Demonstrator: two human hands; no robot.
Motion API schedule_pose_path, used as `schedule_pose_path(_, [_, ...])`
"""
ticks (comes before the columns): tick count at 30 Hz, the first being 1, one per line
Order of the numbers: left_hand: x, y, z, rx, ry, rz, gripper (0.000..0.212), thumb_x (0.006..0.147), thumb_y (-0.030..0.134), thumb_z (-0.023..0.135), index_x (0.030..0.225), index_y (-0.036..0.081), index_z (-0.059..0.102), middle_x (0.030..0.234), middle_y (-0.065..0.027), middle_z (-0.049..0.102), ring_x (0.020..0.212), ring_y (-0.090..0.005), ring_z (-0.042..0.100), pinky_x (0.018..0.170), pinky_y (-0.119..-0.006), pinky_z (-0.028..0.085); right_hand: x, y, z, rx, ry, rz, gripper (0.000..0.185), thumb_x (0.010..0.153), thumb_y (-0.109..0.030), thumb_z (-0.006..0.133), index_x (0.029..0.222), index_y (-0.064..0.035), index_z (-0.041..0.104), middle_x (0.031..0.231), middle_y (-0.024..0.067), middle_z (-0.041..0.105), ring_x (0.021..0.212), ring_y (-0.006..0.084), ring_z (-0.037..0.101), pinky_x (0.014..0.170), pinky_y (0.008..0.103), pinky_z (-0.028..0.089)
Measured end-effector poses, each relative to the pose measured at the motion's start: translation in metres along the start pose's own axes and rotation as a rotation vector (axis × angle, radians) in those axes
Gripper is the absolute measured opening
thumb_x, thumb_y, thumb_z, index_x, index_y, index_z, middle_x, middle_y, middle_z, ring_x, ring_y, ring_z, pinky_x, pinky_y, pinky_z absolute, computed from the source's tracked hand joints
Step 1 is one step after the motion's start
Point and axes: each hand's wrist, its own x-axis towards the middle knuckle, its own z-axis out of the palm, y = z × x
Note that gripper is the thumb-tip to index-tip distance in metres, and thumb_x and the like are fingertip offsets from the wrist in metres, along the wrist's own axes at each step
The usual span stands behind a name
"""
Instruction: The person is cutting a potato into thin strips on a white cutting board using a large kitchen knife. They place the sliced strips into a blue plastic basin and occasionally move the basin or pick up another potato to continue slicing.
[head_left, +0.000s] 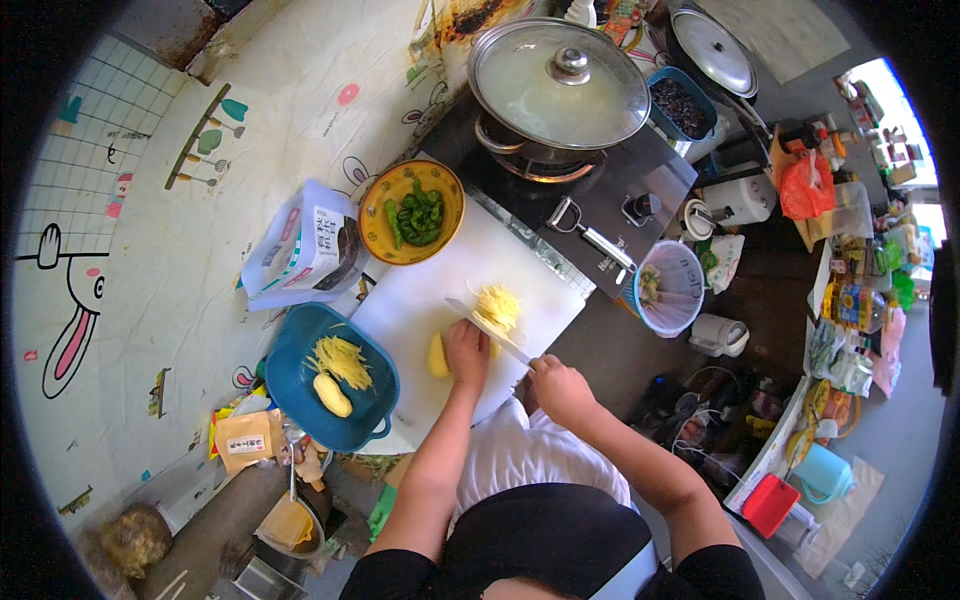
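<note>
My right hand (562, 390) grips the handle of a kitchen knife (487, 330), its blade slanting across the white cutting board (405, 292). Close against the blade, my left hand (469, 352) presses down on a potato that its fingers mostly hide. Beyond the knife lies a pile of potato shreds (498, 306). A cut potato piece (437, 355) sits on the board just left of my left hand. Left of the board, a blue plastic basin (382, 367) holds more shreds (341, 361) and a peeled potato (331, 395).
A yellow bowl (371, 217) of green peppers (418, 214) and a bag (307, 247) stand at the upper left. A glass-lidded pan (559, 82) sits on the gas stove (517, 176). A peeler (592, 236) lies on the stove's edge, near a lined bin (670, 289).
</note>
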Motion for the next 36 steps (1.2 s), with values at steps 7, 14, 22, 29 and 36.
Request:
schedule_pose_path(7, [-0.003,-0.005,0.002,0.003,-0.028,-0.014,0.026,0.069,0.002,0.066,0.095,0.003,0.063,0.095,-0.0133,0.061,0.089,-0.0340,0.055,0.078,-0.045,0.044,0.021,0.005,0.021,0.044,0.043,0.056,0.021,0.089,-0.016,0.051,0.103,-0.0025,0.059,0.092,0.0184,0.061,0.075,0.0365,0.063,0.069,0.0445,0.052])
schedule_pose_path(14, [-0.003,-0.007,0.000,0.015,0.001,0.031,0.024,0.069,0.001,0.065,0.093,0.004,0.063,0.091,-0.0126,0.060,0.086,-0.0336,0.055,0.076,-0.044,0.044,0.011,-0.003,0.004,0.009,0.040,0.007,0.019,0.089,-0.016,0.052,0.101,-0.0029,0.059,0.090,0.0177,0.061,0.075,0.0366,0.062,0.068,0.0444,0.052])
schedule_pose_path(22, [-0.002,-0.003,0.000,0.001,-0.010,0.030,0.021,0.070,0.001,0.065,0.091,0.003,0.062,0.089,-0.0127,0.059,0.085,-0.0331,0.054,0.073,-0.044,0.043,0.024,0.005,0.025,0.012,0.022,0.060,0.022,0.090,-0.018,0.051,0.102,-0.0022,0.059,0.091,0.0179,0.061,0.076,0.0360,0.063,0.069,0.0441,0.052])
schedule_pose_path(29, [-0.002,-0.007,0.000,0.013,-0.019,0.043,0.020,0.072,0.004,0.065,0.091,0.003,0.062,0.090,-0.0137,0.058,0.086,-0.0344,0.054,0.076,-0.045,0.043,0.012,-0.003,0.006,-0.001,0.038,-0.009,0.022,0.090,-0.018,0.049,0.103,-0.0017,0.059,0.090,0.0183,0.061,0.075,0.0359,0.062,0.069,0.0442,0.052])
schedule_pose_path(36, [-0.003,-0.002,0.000,-0.044,0.040,0.037,0.020,0.072,0.003,0.064,0.092,0.003,0.063,0.089,-0.0147,0.059,0.085,-0.0352,0.054,0.076,-0.045,0.043,0.024,0.004,0.024,0.068,0.047,0.071,0.021,0.090,-0.017,0.050,0.100,-0.0016,0.060,0.091,0.0186,0.061,0.077,0.0367,0.062,0.070,0.0449,0.051])
